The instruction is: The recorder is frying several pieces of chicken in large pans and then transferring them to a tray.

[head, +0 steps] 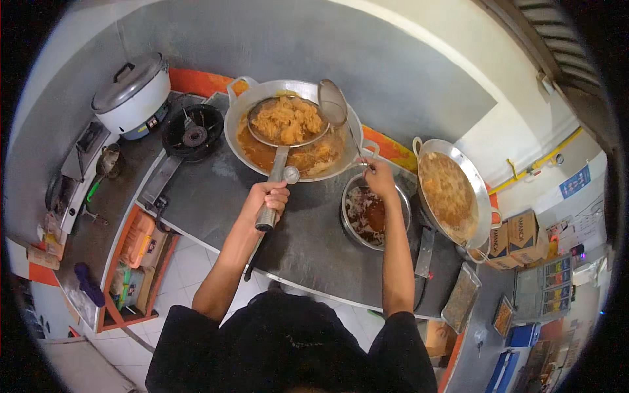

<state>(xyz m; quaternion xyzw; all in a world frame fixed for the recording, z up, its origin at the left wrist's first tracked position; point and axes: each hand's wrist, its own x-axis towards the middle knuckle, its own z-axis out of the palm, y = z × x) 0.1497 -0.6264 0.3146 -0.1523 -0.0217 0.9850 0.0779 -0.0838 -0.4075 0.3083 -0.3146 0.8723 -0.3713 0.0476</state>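
My left hand grips the metal handle of a large round strainer. Golden-brown fried food pieces fill its basket, which sits over a wide two-handled metal wok of brown, bubbling oil. A round dial gauge shows right beside the strainer's handle. In my right hand is the thin handle of a smaller mesh skimmer, its head raised over the wok's right rim. Below that hand stands a metal pot of dark reddish-brown liquid with pale foam; my forearm covers part of it.
A second wok of foaming oil stands at the right, near cardboard boxes and a metal tray. Leftward are a black gas burner, a large rice cooker and a green-handled ladle. A yellow gas pipe runs along the wall.
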